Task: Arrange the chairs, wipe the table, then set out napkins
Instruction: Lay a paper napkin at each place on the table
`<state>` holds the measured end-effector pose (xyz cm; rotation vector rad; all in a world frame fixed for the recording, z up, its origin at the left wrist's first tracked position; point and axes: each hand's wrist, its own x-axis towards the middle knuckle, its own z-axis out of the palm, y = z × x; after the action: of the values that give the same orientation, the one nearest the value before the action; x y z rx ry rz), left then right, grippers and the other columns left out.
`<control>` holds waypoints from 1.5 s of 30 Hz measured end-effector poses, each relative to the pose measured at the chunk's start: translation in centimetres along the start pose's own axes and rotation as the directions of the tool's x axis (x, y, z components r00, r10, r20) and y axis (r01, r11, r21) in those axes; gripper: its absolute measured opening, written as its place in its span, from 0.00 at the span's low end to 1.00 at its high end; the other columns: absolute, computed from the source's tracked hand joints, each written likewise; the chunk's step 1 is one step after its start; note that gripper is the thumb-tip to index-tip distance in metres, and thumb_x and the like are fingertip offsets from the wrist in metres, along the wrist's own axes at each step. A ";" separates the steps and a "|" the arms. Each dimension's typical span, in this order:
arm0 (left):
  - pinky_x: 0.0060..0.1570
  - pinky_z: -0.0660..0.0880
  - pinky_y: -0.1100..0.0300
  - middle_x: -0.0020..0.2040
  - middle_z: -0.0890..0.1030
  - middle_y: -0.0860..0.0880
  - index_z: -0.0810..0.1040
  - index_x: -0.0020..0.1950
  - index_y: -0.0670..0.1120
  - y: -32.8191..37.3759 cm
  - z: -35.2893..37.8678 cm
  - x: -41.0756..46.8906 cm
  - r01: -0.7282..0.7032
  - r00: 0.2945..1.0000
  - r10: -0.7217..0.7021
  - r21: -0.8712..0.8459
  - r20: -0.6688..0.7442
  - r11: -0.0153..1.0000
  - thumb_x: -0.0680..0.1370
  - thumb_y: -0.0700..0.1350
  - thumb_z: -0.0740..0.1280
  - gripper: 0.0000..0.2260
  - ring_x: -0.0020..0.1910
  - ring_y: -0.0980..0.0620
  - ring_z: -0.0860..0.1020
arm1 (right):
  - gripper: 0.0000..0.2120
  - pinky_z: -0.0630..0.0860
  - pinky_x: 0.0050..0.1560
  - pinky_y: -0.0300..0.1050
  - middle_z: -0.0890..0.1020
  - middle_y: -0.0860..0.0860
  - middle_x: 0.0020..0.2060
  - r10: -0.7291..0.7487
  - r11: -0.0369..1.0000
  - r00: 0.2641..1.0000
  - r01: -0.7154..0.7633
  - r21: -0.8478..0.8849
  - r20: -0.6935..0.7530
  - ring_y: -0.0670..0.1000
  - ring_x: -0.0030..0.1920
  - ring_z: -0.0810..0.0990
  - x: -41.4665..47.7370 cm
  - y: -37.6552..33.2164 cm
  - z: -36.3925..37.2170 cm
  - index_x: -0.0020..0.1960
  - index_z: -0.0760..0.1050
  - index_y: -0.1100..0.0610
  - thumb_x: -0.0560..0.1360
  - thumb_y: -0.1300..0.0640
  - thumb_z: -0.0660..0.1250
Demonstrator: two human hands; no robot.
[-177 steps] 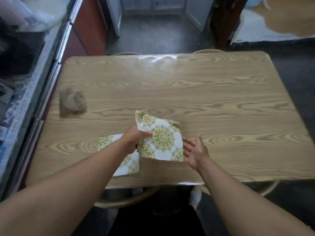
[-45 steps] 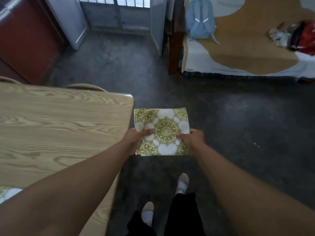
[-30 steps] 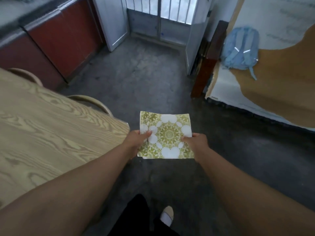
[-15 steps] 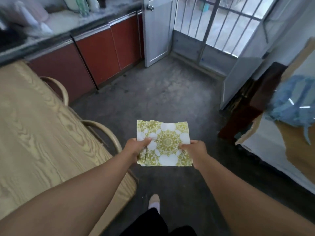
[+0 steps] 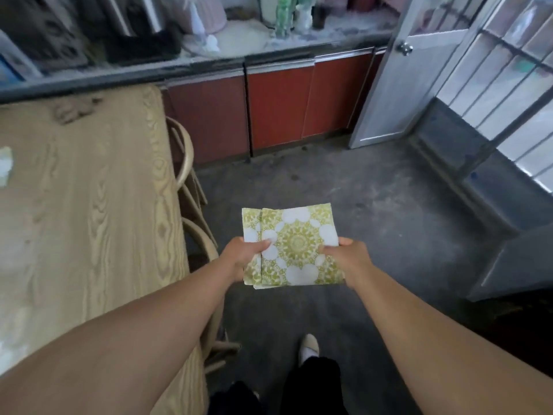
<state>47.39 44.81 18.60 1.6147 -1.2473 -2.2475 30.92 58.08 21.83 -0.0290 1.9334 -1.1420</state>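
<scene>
I hold a small stack of green-and-white patterned napkins (image 5: 296, 244) over the floor, right of the table. My left hand (image 5: 244, 256) grips its left edge and my right hand (image 5: 348, 262) grips its right edge. The wooden table (image 5: 89, 211) fills the left side. One napkin (image 5: 4, 166) lies on it at the far left edge of the view, and a brown cloth (image 5: 71, 110) sits near its far end. Two bentwood chairs (image 5: 182, 151) (image 5: 206, 250) are tucked under the table's right side.
A cluttered counter (image 5: 209, 55) with red cabinet doors (image 5: 278, 109) runs along the back. An open white door (image 5: 398, 79) and a barred gate (image 5: 508, 94) stand at the right. Grey concrete floor (image 5: 359, 190) lies ahead between table and door.
I have walked around the table's end and turned left; the counter and the table's long side now face me. Both hands still hold the napkins, whose lower sheets have fanned out leftward.
</scene>
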 end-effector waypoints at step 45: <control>0.57 0.76 0.46 0.53 0.81 0.43 0.76 0.57 0.41 -9.3 -21.1 -1.0 -0.594 0.069 -0.845 -0.702 -0.531 0.393 0.77 0.48 0.69 0.13 0.53 0.42 0.80 | 0.08 0.74 0.48 0.41 0.83 0.51 0.51 0.327 -0.126 0.436 0.899 -0.419 0.838 0.53 0.52 0.81 7.8 -3.7 45.6 0.54 0.81 0.54 0.75 0.58 0.69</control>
<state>68.61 39.86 11.13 1.8994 0.7165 -0.5775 55.77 20.73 9.96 -1.8468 1.2610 0.4782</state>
